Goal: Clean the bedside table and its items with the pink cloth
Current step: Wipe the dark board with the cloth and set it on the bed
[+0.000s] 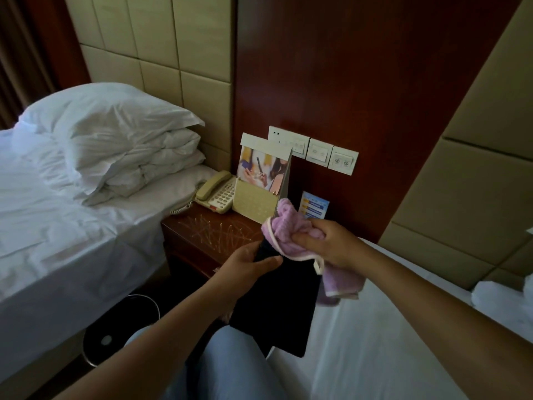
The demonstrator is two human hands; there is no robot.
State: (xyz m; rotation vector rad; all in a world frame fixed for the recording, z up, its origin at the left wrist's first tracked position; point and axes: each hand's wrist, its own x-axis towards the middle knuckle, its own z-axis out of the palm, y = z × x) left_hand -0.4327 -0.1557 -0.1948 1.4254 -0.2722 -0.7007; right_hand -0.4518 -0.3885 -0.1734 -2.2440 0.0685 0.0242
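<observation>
While bunched in right hand (326,243), pink cloth (291,226)

Forearms bare, no sleeves visible; hands ungloved; light blue trousers (230,368) on legs.

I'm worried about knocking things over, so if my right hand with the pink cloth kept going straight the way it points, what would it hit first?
Probably the gold folded display card: the right hand points up-left, and the pink cloth already overlaps the card's lower corner, though depth is unclear.
</observation>
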